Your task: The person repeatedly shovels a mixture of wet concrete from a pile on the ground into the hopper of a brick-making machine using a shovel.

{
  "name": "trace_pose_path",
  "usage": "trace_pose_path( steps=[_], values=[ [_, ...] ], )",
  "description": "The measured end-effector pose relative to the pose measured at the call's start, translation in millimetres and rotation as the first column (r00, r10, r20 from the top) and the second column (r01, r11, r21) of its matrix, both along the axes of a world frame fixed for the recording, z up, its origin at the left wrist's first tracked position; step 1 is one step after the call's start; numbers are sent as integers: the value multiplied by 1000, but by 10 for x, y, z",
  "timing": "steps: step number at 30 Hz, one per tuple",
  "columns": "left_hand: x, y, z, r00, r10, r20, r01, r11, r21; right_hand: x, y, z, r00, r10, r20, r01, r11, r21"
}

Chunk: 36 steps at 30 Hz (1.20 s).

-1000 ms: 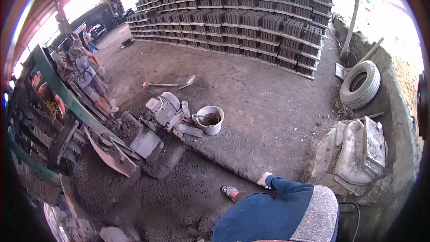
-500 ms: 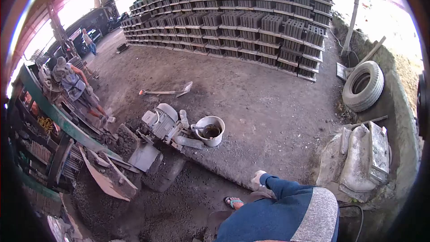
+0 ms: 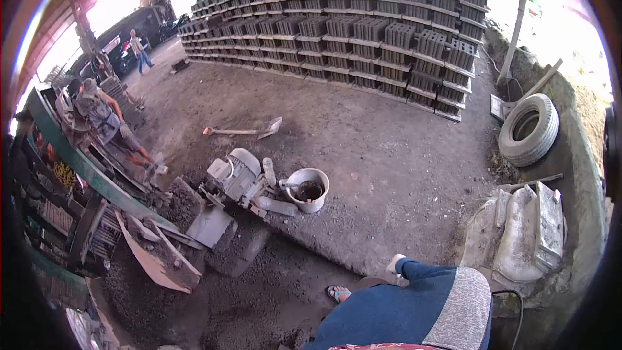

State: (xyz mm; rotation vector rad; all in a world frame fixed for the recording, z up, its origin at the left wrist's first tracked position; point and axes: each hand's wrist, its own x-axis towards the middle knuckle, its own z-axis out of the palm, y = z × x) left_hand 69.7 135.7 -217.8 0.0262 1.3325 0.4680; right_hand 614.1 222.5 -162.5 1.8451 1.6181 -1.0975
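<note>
Drawn in, one of the hands (image 3: 393, 264) juts from its sleeve (image 3: 422, 271).

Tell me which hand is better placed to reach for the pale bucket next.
Probably the right hand: it shows beyond the blue sleeve, with only ground between it and the pale bucket. The left hand is out of view.

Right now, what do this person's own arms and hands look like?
The right arm wears a long dark blue sleeve, with a speckled grey panel adjoining the blue cloth; no markings can be made out on either. The right hand shows small beyond the cuff, too indistinct to tell whether it is gloved. The left hand is out of view.
</note>
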Motion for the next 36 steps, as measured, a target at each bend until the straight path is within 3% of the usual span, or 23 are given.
trace_pose_path(
  steps=[1, 3, 5, 8, 10, 12, 15, 19, 20, 23, 24, 25, 28, 31, 32, 36],
  values=[
    [-84, -102, -3, 1000, 4, -6, -4, 1000, -3, -18, 71, -34, 996, 73, -44, -74, 997, -24],
    [-252, -355, -7, 1000, 25, -7, -26, 1000, -11, -126, 105, 123, 958, -229, -171, 243, 968, 63],
    [-372, -549, -56, 999, 52, 1, -52, 998, -19, -333, 323, 305, 811, -554, -191, 562, 827, -12],
    [-505, -898, -88, 995, 97, 13, -96, 994, -45, -560, 467, 715, 833, -489, -260, 506, 862, 0],
    [-600, -1205, -75, 992, 128, 19, -127, 991, -51, -530, 471, 457, 815, -482, -322, 527, 847, 66],
    [-650, -1433, -79, 983, 182, 36, -181, 982, -50, -543, 528, 297, 832, -421, -362, 505, 844, 179],
    [-654, -1699, -101, 966, 253, 61, -250, 967, -48, -645, 653, 108, 865, -298, -404, 399, 896, 196],
    [-743, -1930, -72, 943, 320, 90, -316, 947, -63, -1279, 789, 676, 932, -114, -344, 194, 959, 208],
    [-784, -2016, -102, 936, 336, 107, -330, 941, -74, -1495, 836, 852, 955, 22, -295, 61, 961, 268],
    [-955, -2228, -335, 914, 371, 164, -356, 928, -111, -2023, 903, 975, 899, 90, -429, 42, 957, 288],
    [-937, -2330, -336, 905, 411, 110, -415, 910, 18, -2167, 933, 880, 890, 238, -389, -56, 903, 425],
    [-922, -2437, -343, 889, 454, 61, -457, 876, 151, -2328, 883, 879, 867, 236, -438, -38, 909, 414],
    [-1073, -2576, -279, 819, 554, 150, -567, 821, 61, -2893, 860, 1088, 808, 214, -548, -4, 933, 359],
    [-1120, -2681, -179, 718, 663, 212, -682, 731, 24, -3450, 647, 1348, 692, 361, -625, -75, 898, 434],
    [-1146, -2687, -156, 681, 694, 235, -716, 698, 14, -3664, 521, 1543, 650, 348, -676, -89, 918, 387],
    [-1230, -2521, 27, 482, 815, 322, -845, 530, -77, -4438, 11, 2471, 456, 571, -683, -381, 819, 429]
  ],
)
